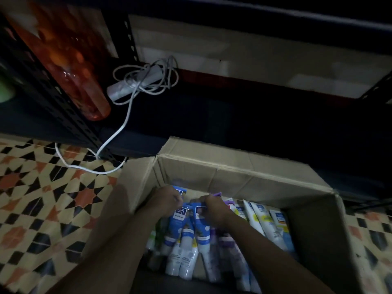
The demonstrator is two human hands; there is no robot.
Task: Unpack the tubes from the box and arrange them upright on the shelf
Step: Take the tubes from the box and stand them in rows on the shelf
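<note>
An open cardboard box (233, 172) stands on the floor in front of a dark metal shelf (212, 115). Several tubes lie packed inside it: blue-and-white ones (180, 225) in the middle, purple ones (224, 242) beside them, white ones (261, 217) to the right. Both my hands are down in the box. My left hand (164, 200) curls its fingers round the top end of a blue tube. My right hand (214, 210) grips the crimped ends of another blue tube and a purple one. The scene is dim and slightly blurred.
A coiled white power strip and cable (140, 81) lies on the lower shelf, its cord trailing onto the patterned tile floor (42, 187). An orange translucent bottle (70, 66) leans at the shelf's left post (63, 107). The box flaps stand open on all sides.
</note>
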